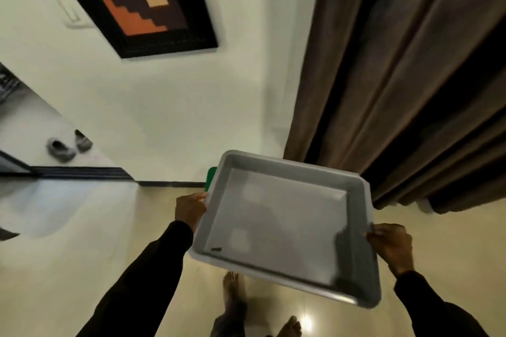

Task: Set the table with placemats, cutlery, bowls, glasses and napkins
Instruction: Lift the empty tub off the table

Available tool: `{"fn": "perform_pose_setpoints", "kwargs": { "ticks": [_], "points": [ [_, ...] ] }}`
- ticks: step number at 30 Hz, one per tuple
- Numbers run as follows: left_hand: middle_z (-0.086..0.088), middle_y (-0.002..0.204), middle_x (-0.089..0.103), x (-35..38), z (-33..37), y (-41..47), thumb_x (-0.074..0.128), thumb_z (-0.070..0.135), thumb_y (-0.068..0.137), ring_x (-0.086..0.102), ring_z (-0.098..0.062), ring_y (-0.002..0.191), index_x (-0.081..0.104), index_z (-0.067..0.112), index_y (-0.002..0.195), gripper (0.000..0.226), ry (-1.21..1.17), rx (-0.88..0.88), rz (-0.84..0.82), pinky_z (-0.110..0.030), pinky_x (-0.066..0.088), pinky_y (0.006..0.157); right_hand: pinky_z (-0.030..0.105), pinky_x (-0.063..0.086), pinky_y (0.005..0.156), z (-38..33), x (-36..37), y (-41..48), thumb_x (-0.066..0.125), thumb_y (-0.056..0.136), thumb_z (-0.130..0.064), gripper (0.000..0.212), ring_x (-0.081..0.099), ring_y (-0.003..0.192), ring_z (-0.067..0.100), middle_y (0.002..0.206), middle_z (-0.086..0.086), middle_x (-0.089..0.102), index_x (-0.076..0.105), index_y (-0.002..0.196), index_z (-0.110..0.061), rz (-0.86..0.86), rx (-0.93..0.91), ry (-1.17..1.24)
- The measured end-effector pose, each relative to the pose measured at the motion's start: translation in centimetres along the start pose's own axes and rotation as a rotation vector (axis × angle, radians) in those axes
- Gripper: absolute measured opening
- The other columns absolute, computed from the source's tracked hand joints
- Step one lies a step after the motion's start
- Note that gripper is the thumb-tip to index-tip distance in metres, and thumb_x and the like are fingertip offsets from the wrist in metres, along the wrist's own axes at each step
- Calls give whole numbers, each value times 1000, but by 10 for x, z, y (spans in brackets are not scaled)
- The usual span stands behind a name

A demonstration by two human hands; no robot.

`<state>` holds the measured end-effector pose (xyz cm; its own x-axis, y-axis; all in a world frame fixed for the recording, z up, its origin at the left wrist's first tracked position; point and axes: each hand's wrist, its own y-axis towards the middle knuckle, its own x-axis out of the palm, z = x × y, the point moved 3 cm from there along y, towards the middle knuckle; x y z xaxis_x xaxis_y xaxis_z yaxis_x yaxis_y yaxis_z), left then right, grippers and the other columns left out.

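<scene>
My left hand [190,209] curls round the left rim of the tray [276,230] and my right hand [391,245] pinches the right rim, holding it in the air above the glossy floor [82,254]. The tray is grey, shallow and rectangular, with rounded corners, a raised lip and a small dark mark near its near-left corner. A green edge [211,178] peeks from under the far-left corner. A brown curtain [410,76] hangs to my right.

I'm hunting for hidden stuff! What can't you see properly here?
Head view:
- Green thing: mostly hidden behind the gray tray.
- Dark speck in the tray: too small, blurred.
- Left hand and right hand: fingers under the tray are hidden.
- Foot: cut off by the bottom edge.
</scene>
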<state>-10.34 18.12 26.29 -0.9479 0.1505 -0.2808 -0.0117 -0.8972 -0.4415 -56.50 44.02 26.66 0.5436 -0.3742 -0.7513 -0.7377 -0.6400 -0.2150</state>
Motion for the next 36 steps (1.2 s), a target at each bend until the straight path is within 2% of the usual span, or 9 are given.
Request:
{"fn": "perform_pose_setpoints", "kwargs": {
  "ticks": [2,4,6,8,12,15,23,28,36],
  "points": [
    [5,72,75,-27,-36,31,76,-3,72,61,-12,75,82,27,66,32,-19,-88,61,-31,49,77,40,57,74,-24,47,15,88,69,-1,11,73,76,38,71,17,74,77,70,-5,-35,-38,-21],
    [-2,81,78,-49,-68,67,74,-10,72,66,-15,78,83,27,73,38,-17,-145,108,-38,55,85,46,56,73,-42,100,35,86,71,-6,10,71,75,39,69,15,73,77,67,-7,-93,-43,-70],
    [-4,84,78,-64,-93,104,73,-12,71,68,-18,80,84,18,86,35,-28,-212,143,-44,56,94,42,54,72,-57,150,57,84,73,-10,10,70,75,37,69,13,73,76,66,-9,-127,-25,-91],
    [-6,82,76,-74,-111,140,73,-12,72,67,-22,81,82,6,97,32,-50,-271,178,-43,54,96,36,50,69,-70,195,77,82,73,-12,12,69,75,36,68,11,72,74,65,-10,-155,16,-90],
    [-5,93,79,-85,-142,210,78,-5,73,73,-28,95,82,15,97,31,-31,-326,196,-46,56,100,37,51,68,-88,266,110,79,76,-11,12,68,70,35,67,11,71,73,66,-7,-166,0,-89],
    [-9,104,77,-80,-153,259,76,-9,78,71,-30,104,79,12,111,39,-9,-317,192,-49,55,102,30,44,69,-97,305,135,80,80,-10,11,67,68,31,71,13,73,76,73,-2,-157,-9,-68],
    [-10,116,75,-55,-195,339,71,-11,84,68,-35,112,74,8,121,42,-16,-321,170,-56,52,105,35,51,80,-86,374,188,84,79,-10,16,73,83,36,87,18,77,79,89,1,-135,29,-68],
    [-13,125,72,-44,-206,357,70,-9,89,66,-35,116,70,5,127,41,11,-307,179,-59,50,107,26,40,77,-79,401,208,84,79,-11,15,72,83,36,86,18,77,79,85,2,-141,32,-112],
    [-13,129,71,-41,-213,374,75,-1,89,66,-34,118,68,6,132,44,33,-262,199,-56,50,107,24,37,74,-80,425,225,81,82,-12,13,69,79,32,86,17,77,78,84,0,-143,72,-75]
  ]
}}
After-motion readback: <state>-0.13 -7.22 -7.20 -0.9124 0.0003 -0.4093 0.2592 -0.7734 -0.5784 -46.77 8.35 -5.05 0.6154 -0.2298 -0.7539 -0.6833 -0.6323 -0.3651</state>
